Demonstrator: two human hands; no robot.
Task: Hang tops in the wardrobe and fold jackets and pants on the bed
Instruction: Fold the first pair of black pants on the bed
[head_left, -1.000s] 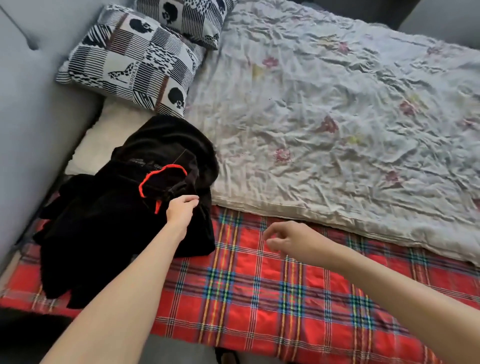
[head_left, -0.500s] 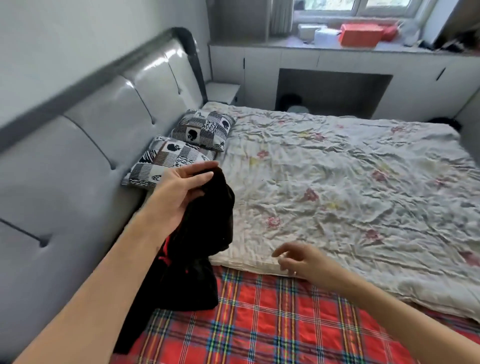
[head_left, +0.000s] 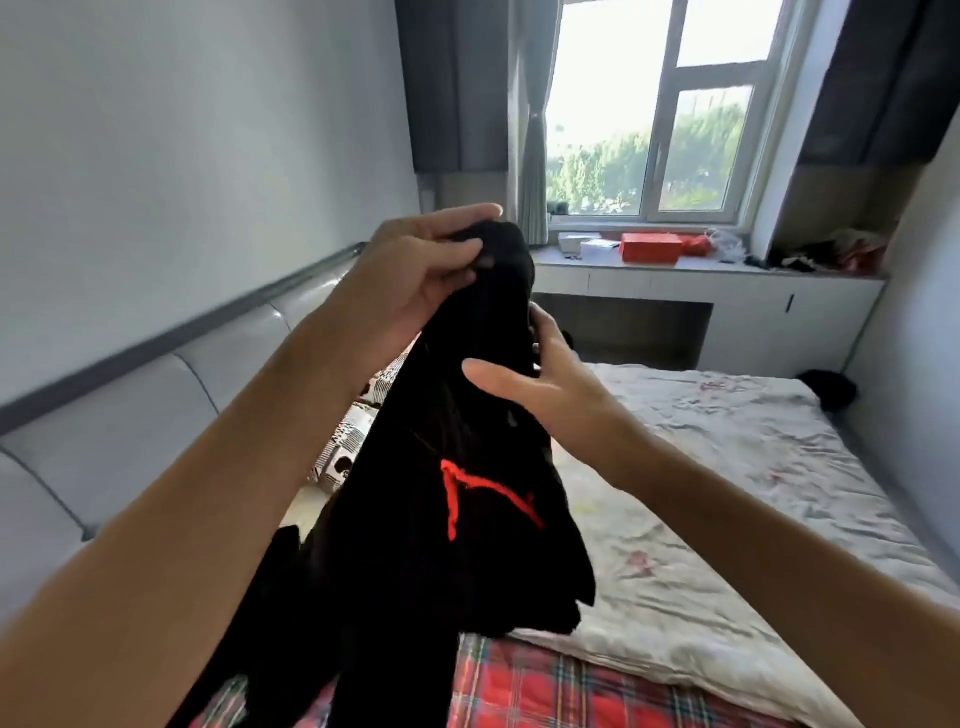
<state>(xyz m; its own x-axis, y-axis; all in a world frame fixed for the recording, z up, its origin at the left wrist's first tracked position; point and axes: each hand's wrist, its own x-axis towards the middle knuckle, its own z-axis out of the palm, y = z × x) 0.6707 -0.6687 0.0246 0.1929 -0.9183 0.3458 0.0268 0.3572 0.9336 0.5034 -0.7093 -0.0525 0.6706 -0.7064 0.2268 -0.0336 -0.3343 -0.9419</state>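
Garment (head_left: 441, 545) up off the bed since half a second ago: then it was only partly raised near the pillows, now it hangs at chest height in front of the view. Right hand (head_left: 545, 379), which hovered low over the quilt (head_left: 727, 519), has come up to meet it.

- Left hand (head_left: 415, 260): fingers and thumb pinch the top of the black cloth, carrying its whole weight.
- Garment: long axis vertical, bunched at the top and spreading lower down, red outline mark facing the camera. Lower end drops toward the plaid blanket (head_left: 545, 691); whether it touches is hidden.
- Right hand: just below and right of the left, at the cloth's right edge. Thumb spread wide and lying on the front, fingers fairly straight along the far edge. Touching, no closed grip visible.
- Type (top, jacket or pants) not readable while bunched.

Judgement: next move likely needs the right hand to close on that edge and draw it away from the left, opening the cloth. The right hand is nearer the free edge.
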